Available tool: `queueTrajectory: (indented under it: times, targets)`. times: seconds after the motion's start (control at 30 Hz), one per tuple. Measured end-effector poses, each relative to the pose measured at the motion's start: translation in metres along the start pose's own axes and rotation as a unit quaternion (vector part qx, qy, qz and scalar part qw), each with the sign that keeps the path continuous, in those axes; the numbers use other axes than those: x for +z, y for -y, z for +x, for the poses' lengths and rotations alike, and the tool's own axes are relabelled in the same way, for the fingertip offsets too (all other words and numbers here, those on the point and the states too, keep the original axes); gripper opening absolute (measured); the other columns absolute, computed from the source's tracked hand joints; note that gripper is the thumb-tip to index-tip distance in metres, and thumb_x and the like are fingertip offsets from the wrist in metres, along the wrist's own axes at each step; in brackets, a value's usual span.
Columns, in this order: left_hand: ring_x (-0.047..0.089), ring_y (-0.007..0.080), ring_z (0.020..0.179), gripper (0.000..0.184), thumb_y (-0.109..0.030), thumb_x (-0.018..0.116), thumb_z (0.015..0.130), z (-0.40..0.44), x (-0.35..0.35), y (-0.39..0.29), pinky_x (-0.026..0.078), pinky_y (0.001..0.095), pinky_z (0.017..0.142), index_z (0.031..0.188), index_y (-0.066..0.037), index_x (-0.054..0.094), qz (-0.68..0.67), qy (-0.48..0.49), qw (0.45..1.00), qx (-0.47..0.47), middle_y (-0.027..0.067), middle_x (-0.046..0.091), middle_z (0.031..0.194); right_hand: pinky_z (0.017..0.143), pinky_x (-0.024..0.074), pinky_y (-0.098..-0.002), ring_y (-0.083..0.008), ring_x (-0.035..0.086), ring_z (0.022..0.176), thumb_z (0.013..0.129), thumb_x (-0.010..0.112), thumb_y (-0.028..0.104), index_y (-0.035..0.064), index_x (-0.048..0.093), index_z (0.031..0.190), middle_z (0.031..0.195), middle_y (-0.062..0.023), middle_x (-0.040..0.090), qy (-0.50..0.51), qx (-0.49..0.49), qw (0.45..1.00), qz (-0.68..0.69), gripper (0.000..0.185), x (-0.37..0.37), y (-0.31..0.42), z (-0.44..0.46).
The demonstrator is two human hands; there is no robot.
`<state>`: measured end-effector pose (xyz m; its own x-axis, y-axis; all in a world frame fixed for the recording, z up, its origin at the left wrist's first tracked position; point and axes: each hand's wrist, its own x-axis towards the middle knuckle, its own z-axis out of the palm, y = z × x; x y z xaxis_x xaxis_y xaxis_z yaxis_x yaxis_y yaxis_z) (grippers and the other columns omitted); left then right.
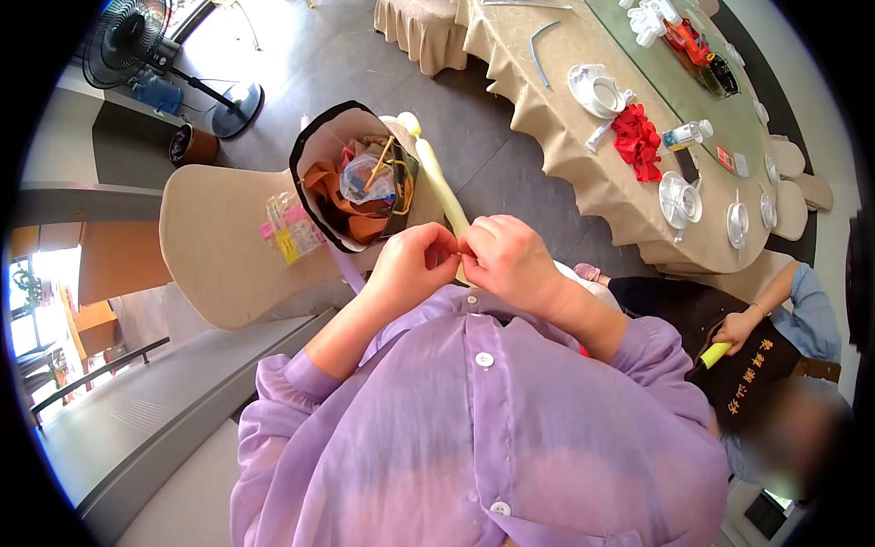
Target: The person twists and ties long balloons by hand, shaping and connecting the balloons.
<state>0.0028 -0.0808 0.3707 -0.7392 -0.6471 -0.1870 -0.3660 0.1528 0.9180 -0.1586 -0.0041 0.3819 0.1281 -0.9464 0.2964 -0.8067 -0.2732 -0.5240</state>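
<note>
Left hand (410, 264) and right hand (512, 258) meet, fingertips pinching the near end of the pale yellow balloon (439, 184). Long axis runs forward, slightly left; bulbous tip farthest, beside the open bag (318, 139).

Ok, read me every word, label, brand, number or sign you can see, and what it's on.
Nothing is sharp enough to quote.
Dark fabric apron: yellow Chinese characters, too small to read.
Clear plastic bottle: label too blurred.
Pink and yellow plastic packets on beige chair: any print too small.
Flat red card on green glass turntable: any print too small.
</note>
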Motion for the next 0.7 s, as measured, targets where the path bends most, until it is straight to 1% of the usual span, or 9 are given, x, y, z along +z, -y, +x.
queueTrajectory:
  times: [0.17, 0.27, 0.33, 0.37, 0.43, 0.47, 0.53, 0.67, 0.7]
  targets:
    - [0.052, 0.007, 0.063, 0.012, -0.006, 0.064, 0.073, -0.001, -0.001, -0.003, 0.044, 0.023, 0.059, 0.082, 0.001, 0.06, -0.011, 0.011, 1.0, -0.009, 0.002, 0.059, 0.07, 0.064, 0.0458, -0.0374, -0.0281, 0.055, 0.067, 0.069, 0.062, 0.01, 0.0053, 0.05, 0.072, 0.068, -0.0099, 0.052, 0.018, 0.008, 0.999, 0.046, 0.013, -0.004, -0.001, 0.0]
    - [0.052, 0.0066, 0.064, 0.011, -0.006, 0.063, 0.074, -0.002, -0.004, -0.002, 0.044, 0.0227, 0.061, 0.082, 0.001, 0.059, -0.033, 0.032, 0.999, -0.012, 0.0019, 0.059, 0.071, 0.064, 0.046, -0.0371, -0.0285, 0.055, 0.068, 0.07, 0.061, 0.009, 0.0047, 0.051, 0.073, 0.069, -0.0098, 0.054, 0.043, 0.034, 0.993, 0.108, 0.011, -0.006, -0.004, 0.0]
    - [0.052, 0.0063, 0.065, 0.011, -0.006, 0.063, 0.074, -0.003, -0.006, -0.001, 0.044, 0.0225, 0.061, 0.082, 0.001, 0.059, -0.051, 0.047, 0.998, -0.01, 0.0016, 0.059, 0.071, 0.061, 0.0455, -0.0315, -0.0235, 0.056, 0.067, 0.071, 0.061, 0.003, 0.0012, 0.055, 0.077, 0.072, -0.0093, 0.056, 0.078, 0.047, 0.981, 0.172, 0.009, -0.008, -0.007, -0.001]
    - [0.052, 0.0061, 0.066, 0.011, -0.006, 0.063, 0.074, -0.003, -0.008, -0.002, 0.044, 0.0221, 0.063, 0.083, 0.001, 0.059, -0.064, 0.065, 0.996, -0.015, 0.0012, 0.059, 0.071, 0.061, 0.0455, -0.0315, -0.0235, 0.056, 0.067, 0.071, 0.061, 0.003, 0.0012, 0.055, 0.077, 0.072, -0.0093, 0.056, 0.078, 0.047, 0.981, 0.172, 0.009, -0.009, -0.008, -0.001]
    - [0.052, 0.0059, 0.068, 0.011, -0.007, 0.062, 0.075, -0.003, -0.011, -0.003, 0.044, 0.0217, 0.064, 0.083, 0.001, 0.059, -0.076, 0.083, 0.993, -0.02, 0.0009, 0.059, 0.072, 0.062, 0.0453, -0.0289, -0.0196, 0.056, 0.067, 0.073, 0.06, 0.003, 0.0011, 0.057, 0.078, 0.073, -0.0087, 0.056, 0.119, 0.087, 0.949, 0.278, 0.007, -0.01, -0.012, 0.0]
    - [0.052, 0.0058, 0.07, 0.011, -0.007, 0.062, 0.075, -0.003, -0.013, -0.005, 0.044, 0.0215, 0.065, 0.083, 0.001, 0.059, -0.095, 0.097, 0.99, -0.031, 0.0002, 0.058, 0.073, 0.062, 0.0453, -0.0289, -0.0196, 0.056, 0.067, 0.073, 0.06, 0.003, 0.0011, 0.057, 0.078, 0.073, -0.0087, 0.056, 0.119, 0.087, 0.949, 0.278, 0.007, -0.01, -0.015, 0.0]
    - [0.052, 0.0056, 0.071, 0.011, -0.006, 0.062, 0.076, -0.001, -0.014, -0.004, 0.044, 0.0212, 0.066, 0.084, 0.001, 0.059, -0.114, 0.111, 0.986, -0.04, -0.0005, 0.058, 0.075, 0.064, 0.045, -0.0276, -0.0172, 0.055, 0.068, 0.074, 0.06, 0.004, 0.0012, 0.058, 0.08, 0.073, -0.008, 0.056, 0.144, 0.129, 0.903, 0.383, 0.007, -0.006, -0.02, -0.001]
    - [0.052, 0.0045, 0.073, 0.01, -0.006, 0.061, 0.077, 0.0, -0.011, 0.004, 0.043, 0.0204, 0.067, 0.083, 0.001, 0.059, -0.168, 0.114, 0.976, -0.082, -0.0015, 0.058, 0.077, 0.065, 0.0455, -0.0281, -0.0193, 0.058, 0.071, 0.074, 0.061, 0.004, 0.0012, 0.059, 0.081, 0.074, -0.0092, 0.058, 0.15, 0.155, 0.897, 0.386, 0.007, -0.008, -0.014, -0.001]
    - [0.051, 0.0042, 0.073, 0.009, -0.006, 0.061, 0.077, 0.0, -0.01, 0.006, 0.043, 0.0202, 0.066, 0.083, 0.001, 0.059, -0.179, 0.106, 0.974, -0.09, -0.0017, 0.058, 0.077, 0.066, 0.0459, -0.0293, -0.0211, 0.058, 0.072, 0.074, 0.062, 0.004, 0.0012, 0.059, 0.081, 0.075, -0.0098, 0.058, 0.128, 0.13, 0.939, 0.292, 0.008, -0.009, -0.008, -0.001]
